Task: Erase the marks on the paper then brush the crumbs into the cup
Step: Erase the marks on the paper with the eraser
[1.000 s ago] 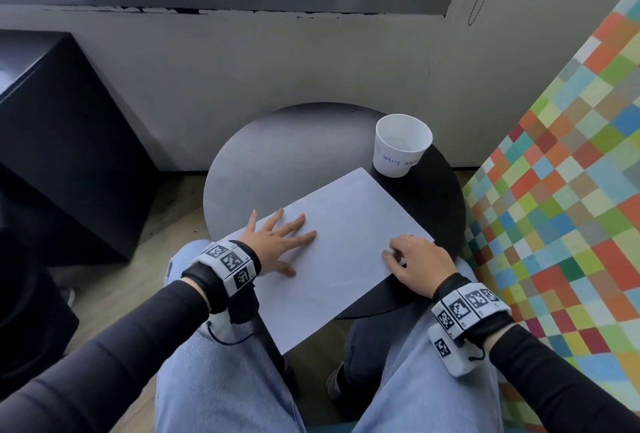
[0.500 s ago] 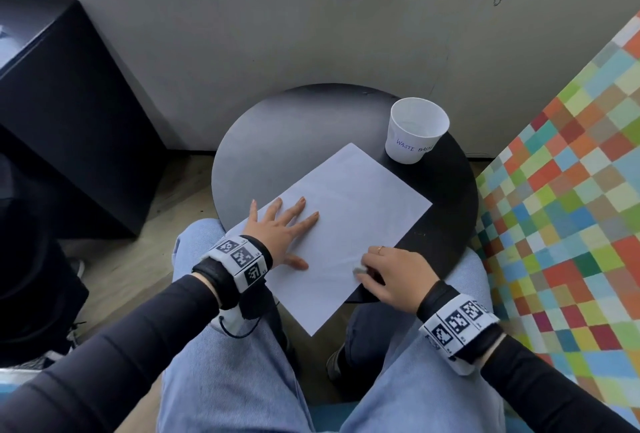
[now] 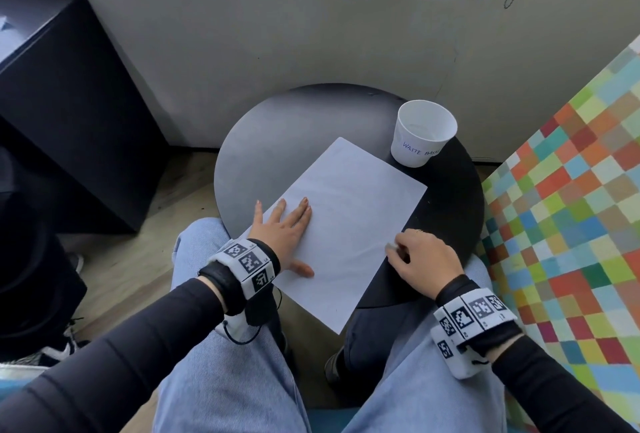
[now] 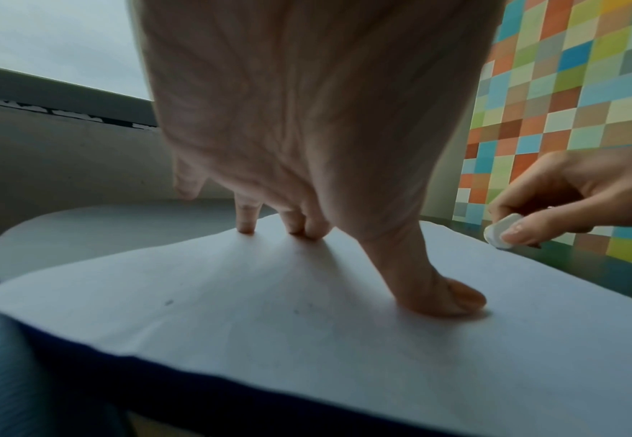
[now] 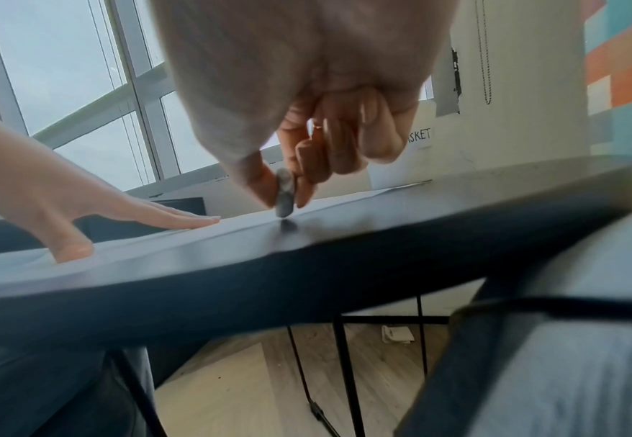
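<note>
Round dark desk (image 3: pixel 270 142) under a window wall, checkered panel off to 3 o'clock, wood floor below.

Right hand (image 3: pixel 424 261) is the working grip: thumb and forefinger pinch a small white eraser (image 4: pixel 501 233), its tip at or just above the desk at the paper's right edge; contact cannot be confirmed. Paper (image 3: pixel 349 221) lies from this grip toward 9–10 o'clock, immediately beside it. Sheet sits skewed, long axis running 7 to 1 o'clock, near corner overhanging the desk edge above the knees.

Left hand (image 3: pixel 284 232) lies flat on the sheet's left part, fingers straight toward 12–1 o'clock and thumb out to 3, pinning it, gripping nothing. A few faint dark specks show on the paper near the thumb in the left wrist view; marks or crumbs, cannot tell.

Cup (image 3: pixel 424 133) stands upright at 1 o'clock, just off the sheet's far corner, lettered "WASTE BASKET". Right hand is the nearer to it.

Judgement: erasing comes next; stroke goes leftward onto the sheet.
</note>
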Tool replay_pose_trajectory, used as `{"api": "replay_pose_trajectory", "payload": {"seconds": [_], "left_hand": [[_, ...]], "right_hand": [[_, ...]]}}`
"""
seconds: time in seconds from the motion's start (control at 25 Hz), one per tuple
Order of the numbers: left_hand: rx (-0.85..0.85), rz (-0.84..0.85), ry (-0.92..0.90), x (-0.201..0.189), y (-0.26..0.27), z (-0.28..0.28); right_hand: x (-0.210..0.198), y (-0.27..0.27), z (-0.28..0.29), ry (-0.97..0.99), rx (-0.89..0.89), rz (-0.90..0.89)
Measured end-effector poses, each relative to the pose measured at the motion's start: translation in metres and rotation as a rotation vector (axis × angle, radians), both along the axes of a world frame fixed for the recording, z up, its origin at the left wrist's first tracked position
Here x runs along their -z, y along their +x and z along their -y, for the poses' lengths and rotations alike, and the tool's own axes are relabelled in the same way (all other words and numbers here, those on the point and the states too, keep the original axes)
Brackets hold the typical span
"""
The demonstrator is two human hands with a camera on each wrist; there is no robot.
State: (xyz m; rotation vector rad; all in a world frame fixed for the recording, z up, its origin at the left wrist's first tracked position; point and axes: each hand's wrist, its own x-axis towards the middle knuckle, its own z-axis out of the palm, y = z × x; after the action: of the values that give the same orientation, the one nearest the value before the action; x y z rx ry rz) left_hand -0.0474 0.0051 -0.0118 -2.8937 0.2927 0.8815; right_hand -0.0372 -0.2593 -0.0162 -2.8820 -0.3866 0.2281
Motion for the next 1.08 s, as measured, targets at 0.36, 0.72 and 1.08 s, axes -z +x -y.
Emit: {"api": "replay_pose_trajectory", "payload": {"seconds": [0.36,0.72,1.08], "left_hand": [[-0.022,0.027,-0.101,0.008,0.001,-0.003],[-0.022,0.001,-0.084,0.008,0.002,0.005],[-0.018,-0.014,-0.073,0.008,0.003,0.005]], "right_hand": [[0.007,0.000,-0.043,0.398,-0.367,0.056],[0.024,0.000,-0.060,0.387,-0.364,0.106],[0.015,0.011,-0.062,0.417,-0.404,0.052]]}}
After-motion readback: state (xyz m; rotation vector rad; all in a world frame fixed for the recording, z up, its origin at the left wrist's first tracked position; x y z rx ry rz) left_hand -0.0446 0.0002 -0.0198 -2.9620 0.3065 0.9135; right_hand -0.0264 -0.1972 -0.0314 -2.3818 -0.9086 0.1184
